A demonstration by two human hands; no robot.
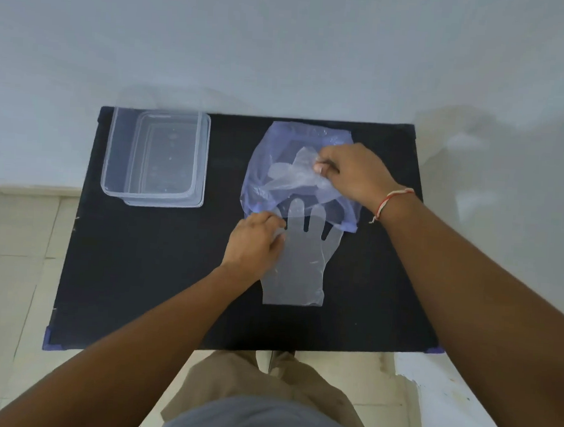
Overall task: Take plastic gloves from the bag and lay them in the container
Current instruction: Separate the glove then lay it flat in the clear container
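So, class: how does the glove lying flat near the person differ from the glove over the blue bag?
The flat glove lies spread on the black table, fingers reaching the bag; the upper glove is crumpled. The left hand rests on the flat glove's edge; the right hand pinches the upper glove. Both are clear plastic.

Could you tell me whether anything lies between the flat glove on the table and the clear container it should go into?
Nothing visible does. Bare black table separates the flat glove from the container; only the left hand rests on the glove's edge.
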